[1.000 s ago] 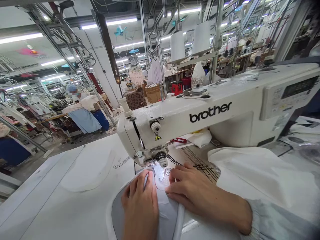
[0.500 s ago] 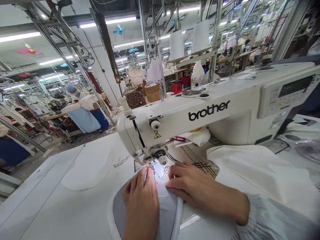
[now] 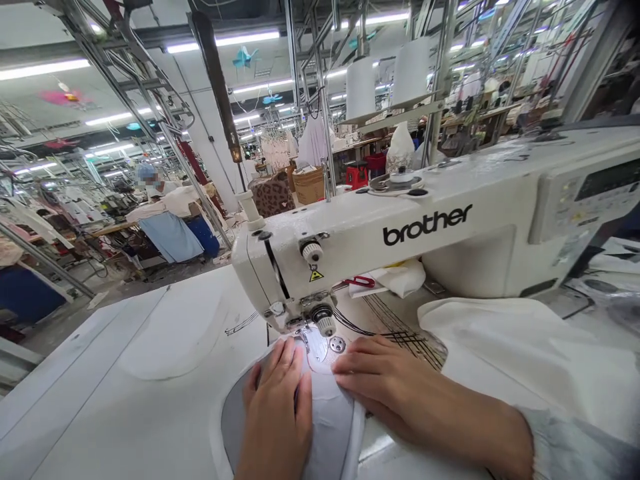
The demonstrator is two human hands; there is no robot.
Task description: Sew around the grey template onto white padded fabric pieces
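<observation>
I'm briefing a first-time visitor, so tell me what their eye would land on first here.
Most likely the big white sewing machine marked "brother", stretching from the middle to the right edge. Next would come the brightly lit plate under its head, with the left hand and right hand on white-edged grey fabric just in front. Above the machine, white thread cones stand out.

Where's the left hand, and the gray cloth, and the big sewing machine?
Left hand (image 3: 278, 403): head view, on the back of the hand.
Gray cloth (image 3: 331, 427): head view, on its bare part between the hands.
Sewing machine (image 3: 427, 227): head view, on its arm's black lettering.
</observation>
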